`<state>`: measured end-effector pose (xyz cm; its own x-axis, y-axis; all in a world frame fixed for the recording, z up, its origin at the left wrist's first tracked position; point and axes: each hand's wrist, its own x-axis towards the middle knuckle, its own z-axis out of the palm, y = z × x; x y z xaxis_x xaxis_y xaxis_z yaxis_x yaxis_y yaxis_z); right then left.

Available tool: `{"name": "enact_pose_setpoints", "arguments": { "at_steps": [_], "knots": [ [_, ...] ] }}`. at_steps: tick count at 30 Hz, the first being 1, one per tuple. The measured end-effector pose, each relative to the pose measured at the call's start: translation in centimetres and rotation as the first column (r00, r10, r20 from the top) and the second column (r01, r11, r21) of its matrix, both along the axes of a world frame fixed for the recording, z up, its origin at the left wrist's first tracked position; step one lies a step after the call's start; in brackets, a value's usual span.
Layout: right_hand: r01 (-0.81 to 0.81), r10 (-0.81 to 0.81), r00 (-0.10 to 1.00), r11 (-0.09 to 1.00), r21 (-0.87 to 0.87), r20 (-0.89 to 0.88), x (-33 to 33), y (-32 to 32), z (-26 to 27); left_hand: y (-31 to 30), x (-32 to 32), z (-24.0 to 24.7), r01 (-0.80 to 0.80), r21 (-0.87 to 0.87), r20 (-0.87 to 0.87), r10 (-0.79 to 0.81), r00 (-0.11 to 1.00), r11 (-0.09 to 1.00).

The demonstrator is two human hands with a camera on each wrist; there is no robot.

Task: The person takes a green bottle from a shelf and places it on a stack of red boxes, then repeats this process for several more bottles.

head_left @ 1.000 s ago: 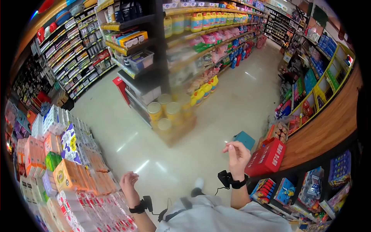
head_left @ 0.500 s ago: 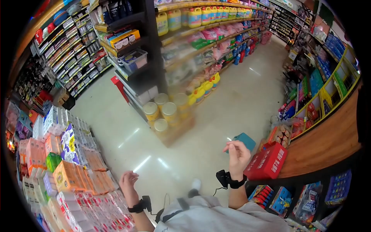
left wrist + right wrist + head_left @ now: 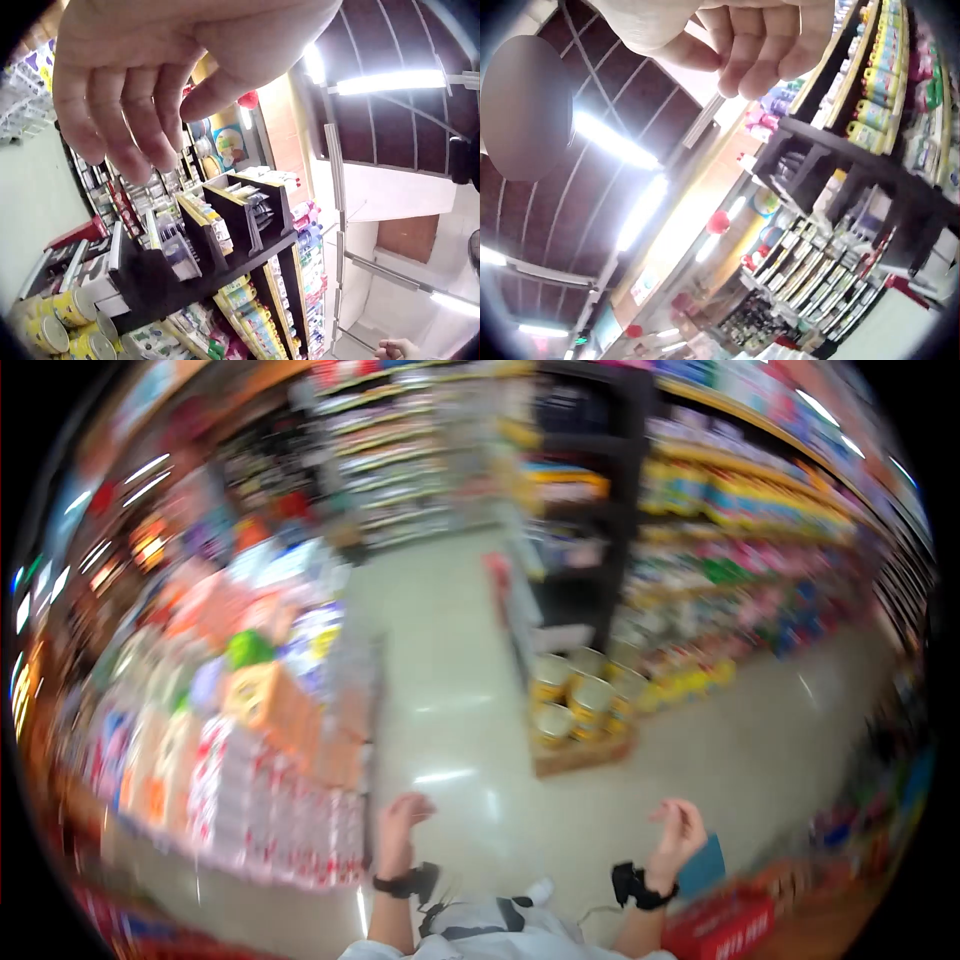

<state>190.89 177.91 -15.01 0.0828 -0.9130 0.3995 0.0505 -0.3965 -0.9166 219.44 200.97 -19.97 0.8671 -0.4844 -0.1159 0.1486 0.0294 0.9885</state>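
My left hand hangs in the air low in the head view, fingers loosely curled and holding nothing. Nearest to it on the left is a stack of red-and-white tissue packs. In the left wrist view the left hand's fingers droop with gaps between them. My right hand is also raised and bare of any object, with a teal box just beyond it on the floor side. The right wrist view shows its fingers softly bent above the scene. Both wrists wear black straps.
A shelf end with yellow-labelled cans in a low box stands ahead. Aisle floor runs left of it. A red box sits at the lower right. Shelves of yellow bottles line the right.
The head view has swung to the left and blurred, so shelves and tissue stack shift rightward in it. Both hands stay raised in a similar pose and hold nothing.
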Motion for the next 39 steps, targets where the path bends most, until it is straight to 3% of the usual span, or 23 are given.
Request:
{"name": "enact_pose_setpoints", "arguments": {
  "at_steps": [7, 14, 25, 39],
  "knots": [
    [-0.368, 0.366, 0.924, 0.930, -0.002, 0.107, 9.7, 3.4, 1.1, 9.3, 0.1, 1.3, -0.298, 0.046, 0.022, 0.298, 0.954, 0.953],
    [-0.681, 0.693, 0.709, 0.721, -0.128, 0.130, 16.4, 7.9, 2.0, 18.2, -1.9, 2.5, -0.575, 0.041, 0.031, 0.575, 0.818, 0.817],
    [-0.749, 0.754, 0.653, 0.657, -0.088, 0.069, 19.3, 16.5, 3.3, 27.6, -1.8, 0.1, -0.720, 0.004, -0.017, 0.720, 0.694, 0.694],
    [-0.722, 0.727, 0.687, 0.684, -0.108, 0.011, 20.6, 23.8, 3.9, 35.4, -1.2, -0.2, -0.734, -0.011, -0.070, 0.732, 0.678, 0.679]
  ]
}}
